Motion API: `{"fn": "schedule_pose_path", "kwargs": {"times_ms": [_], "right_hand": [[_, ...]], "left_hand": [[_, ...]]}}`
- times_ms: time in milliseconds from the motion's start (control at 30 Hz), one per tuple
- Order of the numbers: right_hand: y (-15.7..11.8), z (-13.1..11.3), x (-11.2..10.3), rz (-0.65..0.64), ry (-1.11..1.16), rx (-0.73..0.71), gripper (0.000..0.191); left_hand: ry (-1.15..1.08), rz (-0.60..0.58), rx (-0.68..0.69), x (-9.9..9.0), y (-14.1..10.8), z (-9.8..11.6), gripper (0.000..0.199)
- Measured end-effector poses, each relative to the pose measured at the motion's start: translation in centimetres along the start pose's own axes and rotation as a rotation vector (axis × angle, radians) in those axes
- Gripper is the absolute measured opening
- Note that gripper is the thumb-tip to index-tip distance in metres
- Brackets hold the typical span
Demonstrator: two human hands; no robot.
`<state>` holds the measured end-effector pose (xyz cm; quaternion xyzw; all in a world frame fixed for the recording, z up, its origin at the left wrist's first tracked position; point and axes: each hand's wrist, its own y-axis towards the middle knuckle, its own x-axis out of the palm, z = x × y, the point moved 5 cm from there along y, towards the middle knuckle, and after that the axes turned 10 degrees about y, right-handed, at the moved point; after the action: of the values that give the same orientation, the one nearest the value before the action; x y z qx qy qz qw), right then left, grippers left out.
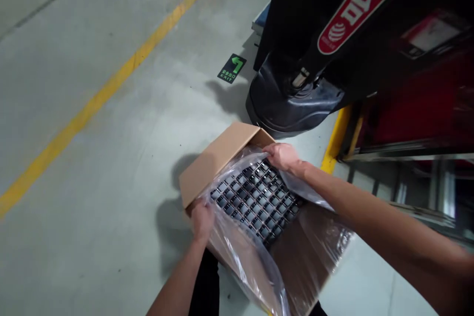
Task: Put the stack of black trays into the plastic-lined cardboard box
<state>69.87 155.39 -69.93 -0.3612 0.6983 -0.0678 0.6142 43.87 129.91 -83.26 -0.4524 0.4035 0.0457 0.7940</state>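
An open cardboard box (pixel 218 163) stands on the floor below me, its flaps spread outward. Inside lies a clear plastic liner (pixel 240 261), pulled apart around a black tray (pixel 257 200) holding rows of several small dark square items. My left hand (pixel 202 219) grips the liner at the near-left corner of the box. My right hand (pixel 283 157) pinches the liner at the far edge, just above the tray. The lower part of the box and tray is partly hidden by folds of plastic.
A black machine base (pixel 292 94) with a red label stands just beyond the box, beside a red and metal frame (pixel 407 143) at the right. Grey painted floor (pixel 92 128) carries a yellow line and a green exit arrow sticker (pixel 232 68).
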Motion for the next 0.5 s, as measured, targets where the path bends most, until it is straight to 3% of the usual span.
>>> {"fn": "schedule_pose_path", "kwargs": {"times_ms": [100, 200, 300, 367, 500], "right_hand": [[-1.1, -0.2, -3.8, 0.084, 0.064, 0.105, 0.038], [-2.5, 0.1, -6.1, 0.242, 0.139, 0.261, 0.036], [-4.5, 0.5, -7.2, 0.466, 0.188, 0.377, 0.032], [-5.7, 0.4, -7.5, 0.545, 0.184, 0.403, 0.028], [-7.2, -0.6, -9.1, 0.646, 0.166, 0.391, 0.02]], "left_hand": [[-0.101, -0.028, -0.055, -5.0, -4.5, -3.9, 0.041], [-0.322, -0.003, -0.105, -8.0, -9.3, -9.1, 0.052], [-0.5, 0.026, -0.122, -9.0, -13.0, -13.9, 0.063], [-0.536, -0.021, -0.142, -9.4, -14.7, -16.0, 0.068], [-0.589, -0.109, -0.182, -10.8, -17.1, -17.1, 0.078]]}}
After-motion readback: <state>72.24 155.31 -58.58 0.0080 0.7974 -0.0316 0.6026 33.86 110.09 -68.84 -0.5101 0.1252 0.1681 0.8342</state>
